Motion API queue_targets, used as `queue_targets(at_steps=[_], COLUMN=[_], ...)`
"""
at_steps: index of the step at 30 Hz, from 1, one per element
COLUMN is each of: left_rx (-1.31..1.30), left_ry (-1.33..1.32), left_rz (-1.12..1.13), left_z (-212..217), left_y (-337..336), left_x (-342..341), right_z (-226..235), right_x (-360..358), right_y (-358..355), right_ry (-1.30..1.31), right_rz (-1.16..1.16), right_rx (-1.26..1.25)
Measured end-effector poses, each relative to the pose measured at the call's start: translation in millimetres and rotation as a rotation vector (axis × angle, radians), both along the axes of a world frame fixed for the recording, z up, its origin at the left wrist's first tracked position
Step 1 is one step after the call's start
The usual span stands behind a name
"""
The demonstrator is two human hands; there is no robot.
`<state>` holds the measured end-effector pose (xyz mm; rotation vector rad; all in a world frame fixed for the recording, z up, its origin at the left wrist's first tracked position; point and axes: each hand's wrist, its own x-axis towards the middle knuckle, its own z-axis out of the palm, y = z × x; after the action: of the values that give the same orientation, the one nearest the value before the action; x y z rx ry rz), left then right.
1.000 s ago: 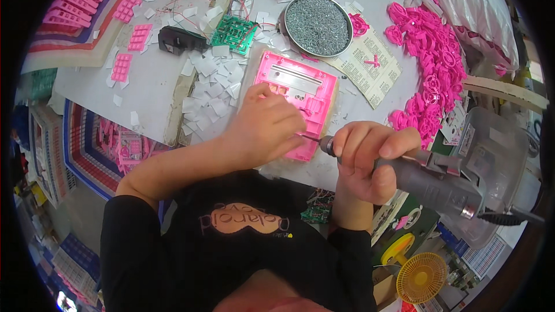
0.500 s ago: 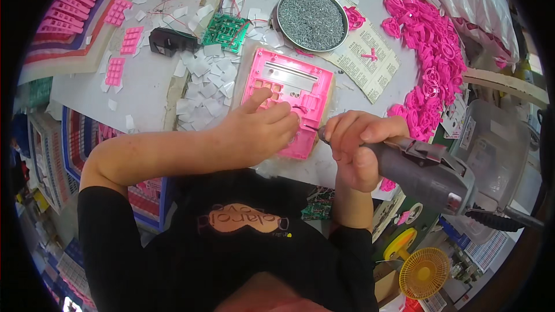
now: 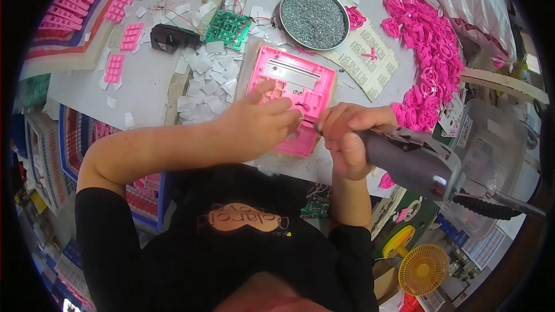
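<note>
A pink plastic casing with a silver strip and square button openings lies open side up on clear plastic wrap. My left hand lies over its lower left part, fingers bent together near its middle and one finger stretched across the button openings. What those bent fingertips pinch, if anything, is hidden. From the right, my right hand grips a grey electric screwdriver, held nearly level. Its thin bit reaches the casing right beside my left fingertips. A round metal dish of small screws stands just beyond the casing.
Green circuit boards with thin wires and scattered white paper squares lie left of the casing. A heap of pink plastic parts spreads along the right, past a printed paper sheet. Pink button pads lie farther left.
My right hand and the screwdriver have moved left and slightly up, bringing the bit farther over the casing to my left fingertips. My left hand has barely shifted.
</note>
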<state>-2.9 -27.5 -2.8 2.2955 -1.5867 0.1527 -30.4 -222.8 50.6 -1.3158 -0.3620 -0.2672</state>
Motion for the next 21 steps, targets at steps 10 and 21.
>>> queue_targets(at_steps=[10, 21], left_rx=[-0.088, -0.3], left_ry=[0.126, 0.499], left_rz=[0.036, -0.033], left_z=[7.4, 25.4], left_y=[1.8, 23.5], left_x=[3.9, 60.0], right_z=[-27.4, -10.9], right_x=[1.3, 26.8], right_y=[7.8, -50.5], right_ry=[-0.001, -0.019], right_rz=[0.086, -0.06], right_rx=[-0.111, -0.072])
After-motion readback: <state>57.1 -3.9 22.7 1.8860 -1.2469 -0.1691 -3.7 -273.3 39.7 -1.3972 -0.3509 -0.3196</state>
